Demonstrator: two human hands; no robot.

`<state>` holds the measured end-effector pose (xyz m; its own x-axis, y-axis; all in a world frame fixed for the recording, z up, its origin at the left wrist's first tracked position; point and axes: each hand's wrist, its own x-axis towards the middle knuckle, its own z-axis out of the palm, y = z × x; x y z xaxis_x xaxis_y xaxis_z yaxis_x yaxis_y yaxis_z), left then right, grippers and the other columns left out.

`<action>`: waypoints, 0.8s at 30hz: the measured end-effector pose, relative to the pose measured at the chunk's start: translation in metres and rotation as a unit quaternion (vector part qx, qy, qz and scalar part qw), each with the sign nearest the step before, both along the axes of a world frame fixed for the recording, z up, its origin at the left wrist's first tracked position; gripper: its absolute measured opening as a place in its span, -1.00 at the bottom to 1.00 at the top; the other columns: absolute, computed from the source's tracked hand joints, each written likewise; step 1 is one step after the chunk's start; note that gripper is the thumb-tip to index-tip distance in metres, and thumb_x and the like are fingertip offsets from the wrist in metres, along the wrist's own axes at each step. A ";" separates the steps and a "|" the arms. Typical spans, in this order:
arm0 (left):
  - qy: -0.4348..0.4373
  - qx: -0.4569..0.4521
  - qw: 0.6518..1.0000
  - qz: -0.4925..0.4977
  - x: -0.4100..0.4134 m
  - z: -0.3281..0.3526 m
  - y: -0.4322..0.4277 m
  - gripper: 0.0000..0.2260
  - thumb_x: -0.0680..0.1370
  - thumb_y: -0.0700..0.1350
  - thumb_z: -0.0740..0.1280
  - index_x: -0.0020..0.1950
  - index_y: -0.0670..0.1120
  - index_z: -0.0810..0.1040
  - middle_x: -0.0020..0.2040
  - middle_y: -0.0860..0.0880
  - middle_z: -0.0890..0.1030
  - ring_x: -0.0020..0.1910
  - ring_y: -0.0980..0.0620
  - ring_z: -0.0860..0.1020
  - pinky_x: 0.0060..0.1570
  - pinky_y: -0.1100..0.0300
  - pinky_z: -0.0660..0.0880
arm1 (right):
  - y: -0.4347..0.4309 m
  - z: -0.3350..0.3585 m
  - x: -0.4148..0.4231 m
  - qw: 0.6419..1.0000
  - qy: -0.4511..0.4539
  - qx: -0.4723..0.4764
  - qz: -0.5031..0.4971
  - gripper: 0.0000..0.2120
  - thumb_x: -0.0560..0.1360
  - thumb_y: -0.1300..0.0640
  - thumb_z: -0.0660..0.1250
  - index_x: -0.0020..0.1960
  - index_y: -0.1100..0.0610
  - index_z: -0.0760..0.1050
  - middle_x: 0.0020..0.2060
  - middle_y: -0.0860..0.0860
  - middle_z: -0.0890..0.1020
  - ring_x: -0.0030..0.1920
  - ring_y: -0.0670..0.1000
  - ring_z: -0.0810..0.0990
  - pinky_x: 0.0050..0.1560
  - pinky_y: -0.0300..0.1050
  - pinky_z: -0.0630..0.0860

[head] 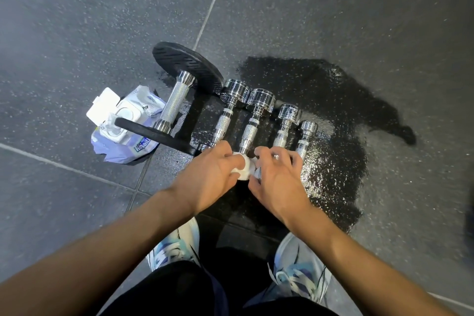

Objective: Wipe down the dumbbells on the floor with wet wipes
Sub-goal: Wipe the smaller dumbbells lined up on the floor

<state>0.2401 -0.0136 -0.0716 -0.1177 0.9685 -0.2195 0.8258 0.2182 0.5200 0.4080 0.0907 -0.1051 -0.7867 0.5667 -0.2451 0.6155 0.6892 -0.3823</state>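
left hand (213, 174) and right hand (277, 179) bunched together, both pinching a scrunched wet wipe (245, 167) round the near end of a chrome dumbbell (252, 127), third one right of the wipes pack (123, 126)

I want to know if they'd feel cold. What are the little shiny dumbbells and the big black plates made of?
The little dumbbells look like chrome-plated metal: mirror-bright heads, cross-hatched grips. The big black plates look like matte rubber or rubber-coated, with moulded grooves and no shine; what's inside is hidden.
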 end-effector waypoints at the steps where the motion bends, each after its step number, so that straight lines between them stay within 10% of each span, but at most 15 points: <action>1: -0.004 0.001 1.000 0.003 0.000 0.000 -0.001 -0.84 0.55 -0.10 0.41 0.11 -0.02 0.58 0.03 -0.01 0.43 -0.12 -0.02 0.49 -0.10 -0.02 0.55 | 0.000 0.002 0.001 1.000 -0.001 0.009 0.011 -0.58 0.52 -0.04 0.29 0.32 0.06 0.32 -0.12 -0.08 0.69 0.34 0.07 0.38 0.37 0.15 0.18; 11: 0.023 -0.030 0.999 -0.010 0.005 0.002 -0.014 -0.74 0.46 0.14 0.23 -0.05 -0.02 0.50 -0.10 -0.11 0.54 -0.20 -0.04 0.53 -0.07 -0.13 0.50 | -0.021 0.002 0.015 0.995 0.055 0.061 0.062 -0.77 0.54 0.04 0.36 0.17 0.02 0.46 -0.25 -0.12 0.68 0.29 0.08 0.50 0.41 0.23 0.21; 24: 0.091 0.002 0.994 0.057 -0.004 -0.003 0.010 -0.88 0.57 -0.28 0.28 0.04 -0.13 0.57 0.03 -0.10 0.53 0.03 -0.11 0.47 -0.09 0.01 0.50 | -0.004 0.003 -0.011 0.992 0.079 0.095 -0.007 -0.84 0.64 0.01 0.30 0.20 -0.09 0.57 -0.21 -0.12 0.57 0.03 0.03 0.47 0.17 0.07 0.25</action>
<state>0.2361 -0.0040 -0.0746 -0.2640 0.9476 -0.1799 0.8765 0.3135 0.3653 0.3968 0.0868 -0.1020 -0.7985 0.6019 -0.0071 0.5685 0.7502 -0.3377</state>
